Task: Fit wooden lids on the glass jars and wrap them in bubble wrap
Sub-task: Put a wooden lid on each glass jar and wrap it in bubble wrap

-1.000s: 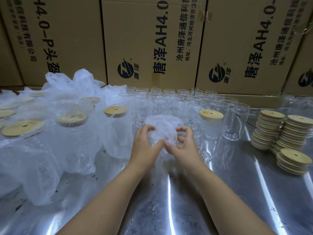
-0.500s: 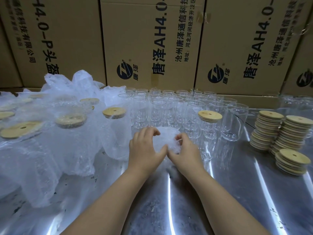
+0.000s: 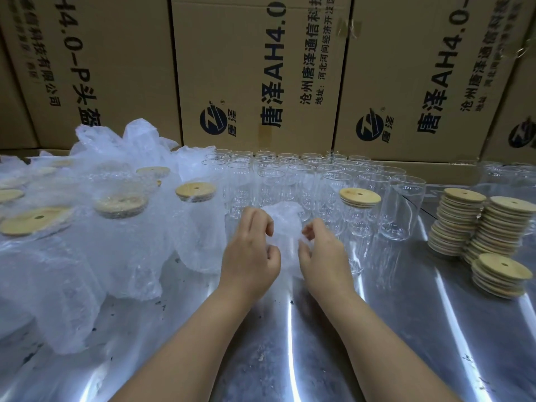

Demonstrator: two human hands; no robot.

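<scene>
Centrally, just near of the glass rows: one bubble-wrapped jar (image 3: 282, 224) stands on the steel table (image 3: 290, 343). The left hand (image 3: 249, 253) and right hand (image 3: 324, 256) flank it, fingers curled in, pinching the loose wrap. Likely light but breakable. Film is soft, crinkly and slippery over smooth glass, so best gripped around the body, not by slack wrap. Bare jars (image 3: 290, 181) behind are clear cylinders. Wooden lids (image 3: 461, 221) stacked right are matte discs with centre holes. Wrapped bundles (image 3: 121, 227) heaped left.

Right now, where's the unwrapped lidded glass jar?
Head view, right of centre: clear glass jar with round wooden lid, among open glass jars, left of stacked wooden lids.
</scene>
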